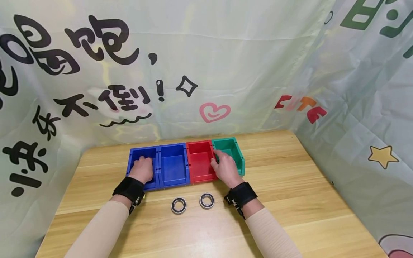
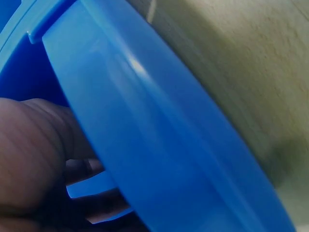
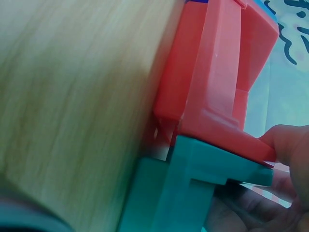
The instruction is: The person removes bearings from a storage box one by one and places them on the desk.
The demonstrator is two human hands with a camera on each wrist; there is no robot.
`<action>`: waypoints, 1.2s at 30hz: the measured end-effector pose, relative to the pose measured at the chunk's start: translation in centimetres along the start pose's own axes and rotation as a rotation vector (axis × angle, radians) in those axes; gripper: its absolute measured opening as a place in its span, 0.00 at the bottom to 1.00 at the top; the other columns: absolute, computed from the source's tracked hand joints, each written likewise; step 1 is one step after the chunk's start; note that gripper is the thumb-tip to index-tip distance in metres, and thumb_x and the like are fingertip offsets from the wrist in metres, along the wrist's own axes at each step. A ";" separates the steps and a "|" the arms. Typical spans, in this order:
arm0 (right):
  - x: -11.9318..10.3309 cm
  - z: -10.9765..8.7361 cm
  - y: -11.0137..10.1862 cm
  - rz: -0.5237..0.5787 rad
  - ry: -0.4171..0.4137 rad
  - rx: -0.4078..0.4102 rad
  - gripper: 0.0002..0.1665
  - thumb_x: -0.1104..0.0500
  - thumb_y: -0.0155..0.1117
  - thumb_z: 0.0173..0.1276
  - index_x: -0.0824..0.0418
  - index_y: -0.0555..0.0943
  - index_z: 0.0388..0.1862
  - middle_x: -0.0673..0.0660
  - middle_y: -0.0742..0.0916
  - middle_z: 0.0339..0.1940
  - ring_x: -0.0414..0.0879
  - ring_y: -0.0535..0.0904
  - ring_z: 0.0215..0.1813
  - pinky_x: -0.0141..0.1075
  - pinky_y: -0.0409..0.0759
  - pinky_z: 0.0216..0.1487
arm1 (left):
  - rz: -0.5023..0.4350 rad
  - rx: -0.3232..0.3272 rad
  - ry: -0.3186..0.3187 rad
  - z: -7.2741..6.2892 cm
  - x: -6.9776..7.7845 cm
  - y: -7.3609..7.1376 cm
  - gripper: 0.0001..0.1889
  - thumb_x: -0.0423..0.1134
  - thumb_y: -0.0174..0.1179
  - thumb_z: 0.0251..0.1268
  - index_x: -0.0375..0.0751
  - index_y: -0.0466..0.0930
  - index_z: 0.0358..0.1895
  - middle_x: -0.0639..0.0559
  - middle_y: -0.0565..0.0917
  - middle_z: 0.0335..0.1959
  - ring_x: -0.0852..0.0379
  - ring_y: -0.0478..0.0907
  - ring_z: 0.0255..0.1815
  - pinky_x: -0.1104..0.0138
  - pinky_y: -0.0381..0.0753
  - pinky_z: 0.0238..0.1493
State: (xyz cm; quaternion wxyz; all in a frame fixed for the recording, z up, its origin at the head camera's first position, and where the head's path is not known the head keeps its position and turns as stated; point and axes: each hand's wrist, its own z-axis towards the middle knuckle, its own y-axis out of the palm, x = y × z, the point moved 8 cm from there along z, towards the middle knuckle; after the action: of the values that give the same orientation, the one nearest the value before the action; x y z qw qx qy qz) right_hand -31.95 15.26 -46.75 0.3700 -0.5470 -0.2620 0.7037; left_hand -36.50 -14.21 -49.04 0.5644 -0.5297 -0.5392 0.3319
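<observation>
Four joined plastic bins stand in a row: a left blue bin (image 1: 155, 182), a second blue bin (image 1: 173, 163), a red bin (image 1: 200, 159) and a green bin (image 1: 237, 154). Inside the left blue bin is my left hand (image 1: 142, 170), its fingertips hidden behind the front wall (image 2: 130, 125) in the left wrist view. My right hand (image 1: 226, 169) pinches the adjoining walls of the red and green bins, thumb (image 3: 285, 140) on the red side, fingers on the green side. Two ring bearings, one left (image 1: 179, 206) and one right (image 1: 207, 201), lie in front of the bins.
The bins stand near the back of a wooden table (image 1: 290, 200). Behind it hangs a printed cloth (image 1: 251, 71), and more cloth runs along the right side. Each wrist wears a black strap, the left strap (image 1: 129, 190) and the right strap (image 1: 242, 195).
</observation>
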 end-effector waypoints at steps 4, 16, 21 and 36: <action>0.0 0.0 0.0 -0.002 -0.006 0.000 0.26 0.58 0.63 0.67 0.63 0.75 0.63 0.63 0.81 0.56 0.56 0.79 0.54 0.46 0.82 0.50 | 0.001 0.007 0.002 0.0 -0.1 0.0 0.17 0.24 0.52 0.62 0.23 0.75 0.54 0.22 0.73 0.49 0.24 0.70 0.50 0.38 0.70 0.53; 0.0 0.0 0.0 -0.009 -0.001 -0.008 0.26 0.58 0.62 0.67 0.63 0.75 0.63 0.62 0.81 0.57 0.55 0.78 0.55 0.46 0.81 0.51 | -0.014 0.027 0.006 -0.1 0.0 -0.1 0.17 0.24 0.53 0.61 0.23 0.76 0.53 0.22 0.73 0.47 0.24 0.70 0.49 0.38 0.70 0.53; 0.0 0.0 0.0 -0.007 -0.007 -0.002 0.26 0.58 0.63 0.66 0.63 0.75 0.62 0.63 0.81 0.56 0.56 0.79 0.54 0.46 0.82 0.50 | -0.011 0.025 0.012 -0.1 0.0 -0.1 0.18 0.25 0.52 0.61 0.23 0.75 0.54 0.22 0.73 0.47 0.24 0.70 0.49 0.37 0.70 0.52; -0.1 -0.1 -0.1 -0.013 0.004 -0.003 0.26 0.58 0.62 0.67 0.63 0.75 0.63 0.62 0.81 0.56 0.55 0.78 0.54 0.46 0.82 0.51 | 0.005 0.011 0.011 -0.1 0.0 -0.1 0.17 0.26 0.53 0.60 0.23 0.76 0.53 0.22 0.74 0.47 0.24 0.70 0.50 0.37 0.69 0.54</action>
State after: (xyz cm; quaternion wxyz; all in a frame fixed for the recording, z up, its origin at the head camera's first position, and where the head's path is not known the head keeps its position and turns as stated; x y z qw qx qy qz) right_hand -31.86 15.19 -46.66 0.3740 -0.5475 -0.2659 0.6997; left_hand -36.46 -14.26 -48.92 0.5694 -0.5295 -0.5330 0.3336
